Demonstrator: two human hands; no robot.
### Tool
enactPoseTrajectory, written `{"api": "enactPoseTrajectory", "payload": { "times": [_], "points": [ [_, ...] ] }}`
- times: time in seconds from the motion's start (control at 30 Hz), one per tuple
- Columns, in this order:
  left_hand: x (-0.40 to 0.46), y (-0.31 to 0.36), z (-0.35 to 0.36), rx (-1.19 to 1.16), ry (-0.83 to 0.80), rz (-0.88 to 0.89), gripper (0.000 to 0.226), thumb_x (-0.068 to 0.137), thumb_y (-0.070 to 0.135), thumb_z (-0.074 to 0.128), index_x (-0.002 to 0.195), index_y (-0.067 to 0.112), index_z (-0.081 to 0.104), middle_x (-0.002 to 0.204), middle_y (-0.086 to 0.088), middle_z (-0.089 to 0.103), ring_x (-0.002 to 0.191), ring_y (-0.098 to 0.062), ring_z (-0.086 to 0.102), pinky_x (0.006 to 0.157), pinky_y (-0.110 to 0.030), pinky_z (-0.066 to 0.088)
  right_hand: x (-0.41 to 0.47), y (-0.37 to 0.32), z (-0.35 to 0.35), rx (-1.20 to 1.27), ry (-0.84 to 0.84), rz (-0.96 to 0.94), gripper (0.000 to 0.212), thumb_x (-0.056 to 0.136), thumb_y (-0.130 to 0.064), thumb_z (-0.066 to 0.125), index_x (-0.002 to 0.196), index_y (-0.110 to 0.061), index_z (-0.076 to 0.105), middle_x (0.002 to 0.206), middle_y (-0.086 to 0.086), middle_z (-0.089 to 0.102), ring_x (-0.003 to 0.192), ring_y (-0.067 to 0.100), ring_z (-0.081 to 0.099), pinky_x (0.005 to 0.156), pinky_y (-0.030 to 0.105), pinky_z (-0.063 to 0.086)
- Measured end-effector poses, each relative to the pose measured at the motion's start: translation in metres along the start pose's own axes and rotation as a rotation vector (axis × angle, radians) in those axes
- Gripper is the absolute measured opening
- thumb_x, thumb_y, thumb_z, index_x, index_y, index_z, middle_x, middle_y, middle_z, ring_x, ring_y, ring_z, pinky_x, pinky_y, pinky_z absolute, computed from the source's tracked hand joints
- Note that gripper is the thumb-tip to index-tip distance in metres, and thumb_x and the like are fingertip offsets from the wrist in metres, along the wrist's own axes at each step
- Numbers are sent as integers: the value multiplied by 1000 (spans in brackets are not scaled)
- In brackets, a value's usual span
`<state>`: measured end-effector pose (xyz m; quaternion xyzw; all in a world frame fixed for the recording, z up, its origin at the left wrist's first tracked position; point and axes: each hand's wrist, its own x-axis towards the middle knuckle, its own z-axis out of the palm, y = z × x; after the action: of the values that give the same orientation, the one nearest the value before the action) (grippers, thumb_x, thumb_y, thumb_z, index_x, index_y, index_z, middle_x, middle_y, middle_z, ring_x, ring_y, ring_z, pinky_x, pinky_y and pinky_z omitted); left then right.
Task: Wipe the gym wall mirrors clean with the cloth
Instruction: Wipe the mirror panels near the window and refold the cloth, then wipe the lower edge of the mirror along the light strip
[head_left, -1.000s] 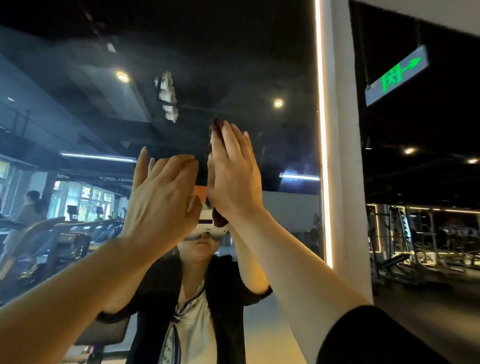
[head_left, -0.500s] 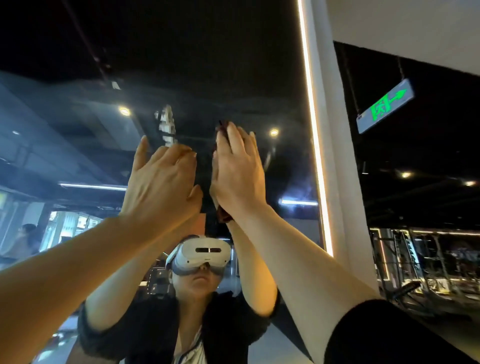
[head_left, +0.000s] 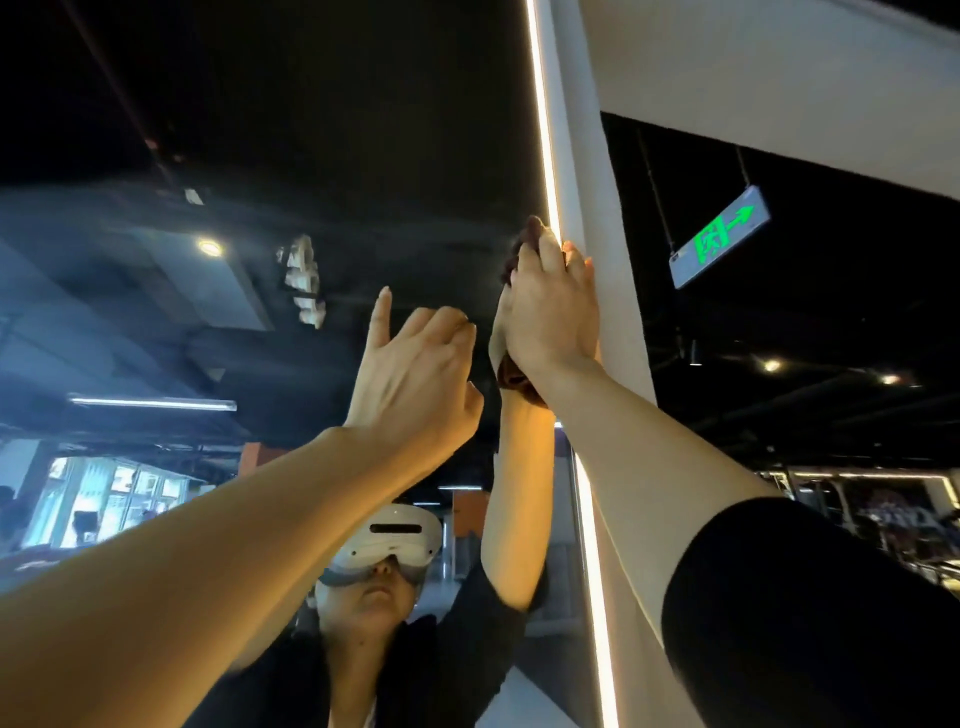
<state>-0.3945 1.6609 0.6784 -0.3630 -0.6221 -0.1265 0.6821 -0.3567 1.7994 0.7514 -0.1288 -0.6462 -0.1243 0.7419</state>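
Since the earlier frames, both arms have reached higher and rightward, carrying the wipe from mid-pane to the right margin of the mirror (head_left: 322, 130). Largest in view, the mirror fills the left field and reflects the person, ceiling lights and gym floor; its right edge is bounded by a lit strip (head_left: 543, 130) against a pale pillar (head_left: 613, 260). The right hand (head_left: 550, 312) lies flat, fingers extended, pressing the dark reddish cloth (head_left: 511, 374) onto the glass at that edge, with fingertips touching the strip. The left hand (head_left: 415, 379) is raised just beside it, holding nothing, index finger extended and the others loosely curled; whether it touches the glass cannot be told. The step in hand appears to be wiping the upper right border; the next move likely calls for a downward pass along the edge under steady pressure. A hanging green exit sign (head_left: 719, 239) shows a running-figure pictogram and an arrow; no lettering is legible.
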Motion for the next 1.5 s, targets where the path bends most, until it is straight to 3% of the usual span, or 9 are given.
{"api": "enactPoseTrajectory", "payload": {
  "times": [0.2, 0.43, 0.53, 0.63, 0.73, 0.87, 1.0, 1.37, 1.5],
  "points": [
    [-22, 29, 12, -90, 75, -44, 30, 90, 29, 62, 114, 11, 67, 113, -5, 67, 111, -26, 61, 120, -58, 17, -70, 14, -5, 30, 13, -102, 49, 97, -29, 62, 142, -10, 54, 151, 12, 47, 141, 35, 41, 116, 48, 36],
    [-111, 62, 12, -235, -47, -148, 53, 78, 8, 75, 129, 4, 60, 132, -10, 59, 126, -25, 52, 120, -52, 25, -264, 55, -32, 142, -130, -233, 49, 98, -16, 41, 145, -4, 50, 154, 16, 43, 147, 33, 33, 119, 51, 27],
    [-151, 77, 13, -295, -106, -52, 52, 76, 6, 77, 125, 4, 61, 125, -10, 62, 116, -23, 54, 108, -44, 39, -310, 74, -56, 11, -137, -402, 52, 93, -22, 61, 140, -6, 48, 145, 18, 52, 136, 33, 43, 119, 44, 27],
    [-133, 80, 9, -356, -109, -25, 55, 73, 2, 79, 125, 2, 61, 123, -12, 64, 108, -28, 62, 94, -36, 47, -242, 69, -64, 185, 23, -171, 45, 95, -20, 58, 136, -2, 53, 138, 20, 57, 121, 32, 52, 105, 33, 46],
    [-87, 85, -4, -499, -110, -99, 53, 85, 1, 70, 135, 8, 55, 134, -7, 56, 110, -20, 59, 83, -20, 39, -127, 51, -69, 313, 146, 20, 34, 100, -18, 51, 129, -3, 59, 136, 17, 55, 118, 27, 56, 94, 9, 37],
    [-39, 91, -8, -559, -76, -219, 54, 96, 8, 61, 146, 16, 44, 143, -1, 47, 119, -13, 53, 75, -6, 31, -32, 49, -61, 186, -16, -45, 39, 103, -20, 54, 140, -9, 53, 145, 8, 49, 135, 22, 44, 110, 25, 39],
    [-32, 86, -14, -592, -98, -292, 64, 94, 3, 61, 151, 15, 37, 152, -4, 40, 132, -19, 49, 91, -12, 36, -68, 78, -51, 165, -167, -13, 32, 105, -16, 48, 133, -6, 59, 134, 11, 57, 122, 23, 56, 97, 23, 45],
    [-46, 33, -34, -406, 22, -232, 48, 94, 2, 59, 140, 9, 49, 140, -6, 47, 118, -18, 55, 85, -20, 41, -19, 0, -55, 365, -28, -68, 36, 104, -20, 52, 139, -10, 52, 140, 7, 51, 130, 19, 49, 98, 13, 29],
    [-56, 19, -35, -330, 37, -177, 47, 95, 4, 59, 141, 8, 50, 139, -6, 49, 119, -18, 54, 83, -18, 38, -40, -9, -12, 335, -40, 1, 43, 105, -20, 51, 145, -7, 47, 151, 9, 46, 140, 24, 43, 118, 33, 33]
  ]
}}
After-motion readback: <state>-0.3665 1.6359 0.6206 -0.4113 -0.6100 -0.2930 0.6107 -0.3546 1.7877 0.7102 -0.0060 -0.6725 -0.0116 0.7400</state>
